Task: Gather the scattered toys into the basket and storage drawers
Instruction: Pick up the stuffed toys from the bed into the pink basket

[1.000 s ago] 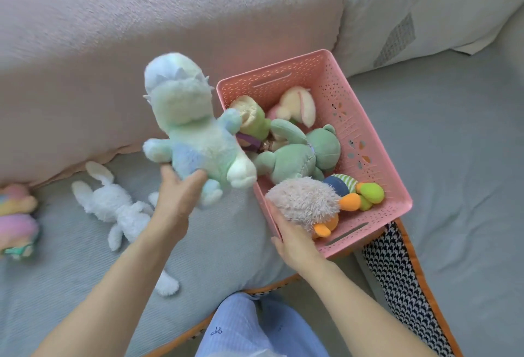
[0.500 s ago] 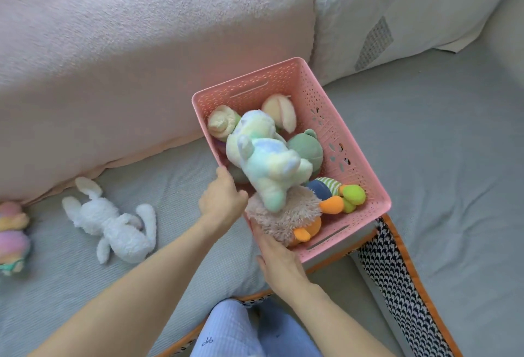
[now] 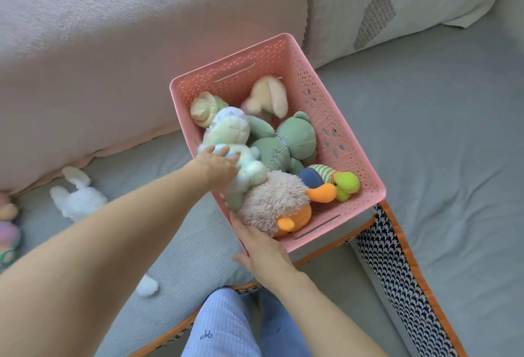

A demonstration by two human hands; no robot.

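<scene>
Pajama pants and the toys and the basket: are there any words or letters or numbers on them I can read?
Pajama pants: a small dark embroidered mark, looks like "dib", too small to be sure.
Second tiny mark on the other leg: too small to read.
Pink basket and the toys: no words or numbers visible.

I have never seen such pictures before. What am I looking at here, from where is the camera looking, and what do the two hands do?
There is no machine: a person wears a camera on the head, looking down at their own arms. The left hand presses a pastel plush toy into the pink basket, which already holds a green bear and a fuzzy beige toy. The right hand steadies the basket's near corner. The basket stands on a grey bed sheet. A white rabbit toy lies on the sheet to the left, outside the basket.
</scene>
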